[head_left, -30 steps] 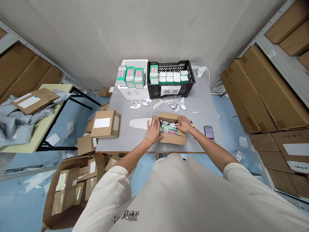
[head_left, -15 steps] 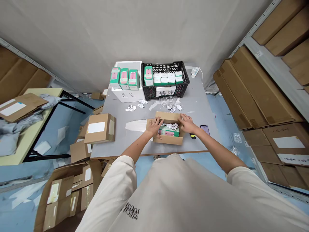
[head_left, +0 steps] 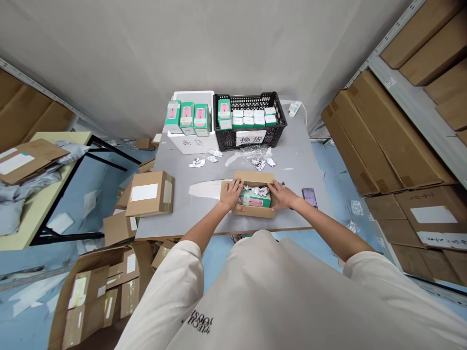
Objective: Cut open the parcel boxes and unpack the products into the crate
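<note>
An open cardboard box (head_left: 257, 211) lies near the front edge of the grey table. Inside it is a green and white product box (head_left: 250, 200) with a pink picture, and crumpled paper (head_left: 260, 190) fills the space behind it. My left hand (head_left: 231, 195) grips the left end of the cardboard box, fingers over the edge and thumb at the near corner. At the opposite end my right hand (head_left: 281, 196) holds the right side, its fingertips on the rim. Each palm covers part of the box's side flaps.
Behind stand a black crate (head_left: 251, 141) of product boxes and a white foam box (head_left: 193, 145) with several more. A taped carton (head_left: 151, 206) sits at left, a phone (head_left: 310, 197) at right. Paper scraps (head_left: 197, 163) and bubble wrap (head_left: 253, 153) lie between.
My right hand has shifted slightly nearer to me along the box's right end. The black and yellow cutter that showed beside it is now out of sight. My left hand stays at the left end.
</note>
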The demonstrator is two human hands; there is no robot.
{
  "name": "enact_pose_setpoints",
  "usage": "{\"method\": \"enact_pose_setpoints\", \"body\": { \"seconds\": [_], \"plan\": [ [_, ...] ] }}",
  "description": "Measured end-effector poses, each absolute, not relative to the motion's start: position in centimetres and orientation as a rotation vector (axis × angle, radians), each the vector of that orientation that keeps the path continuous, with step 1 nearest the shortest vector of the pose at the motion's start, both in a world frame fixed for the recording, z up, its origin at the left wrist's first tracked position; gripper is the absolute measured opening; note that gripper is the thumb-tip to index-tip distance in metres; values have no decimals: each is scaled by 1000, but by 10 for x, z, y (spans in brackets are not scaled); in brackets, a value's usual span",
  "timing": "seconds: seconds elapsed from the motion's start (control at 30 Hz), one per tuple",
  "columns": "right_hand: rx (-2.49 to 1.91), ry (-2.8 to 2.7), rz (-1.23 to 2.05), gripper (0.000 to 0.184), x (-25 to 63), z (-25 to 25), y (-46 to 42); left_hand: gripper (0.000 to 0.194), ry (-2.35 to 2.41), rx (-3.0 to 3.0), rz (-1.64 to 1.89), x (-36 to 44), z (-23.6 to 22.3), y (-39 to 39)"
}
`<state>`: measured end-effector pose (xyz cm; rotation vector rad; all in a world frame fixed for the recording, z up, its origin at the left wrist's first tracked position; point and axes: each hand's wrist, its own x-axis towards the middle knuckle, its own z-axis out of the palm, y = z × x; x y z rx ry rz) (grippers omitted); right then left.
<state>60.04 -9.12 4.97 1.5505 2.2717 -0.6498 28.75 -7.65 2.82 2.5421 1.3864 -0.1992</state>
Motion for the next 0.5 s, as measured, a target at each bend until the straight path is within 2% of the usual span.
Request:
{"method": "enact_pose_setpoints", "body": {
  "seconds": [0.2, 0.37, 0.5],
  "plan": [
    [1477, 2382, -485, 126, 608, 43, -91, 137, 1409, 2522, -189, 288, 33, -77],
    [1434, 2499, -443, 132, 607, 38, -89, 139, 1423, 2500, -163, 283, 31, -78],
    [1387, 2534, -440, 129, 599, 39, -76, 138, 1440, 2499, -139, 273, 30, -74]
  ]
}}
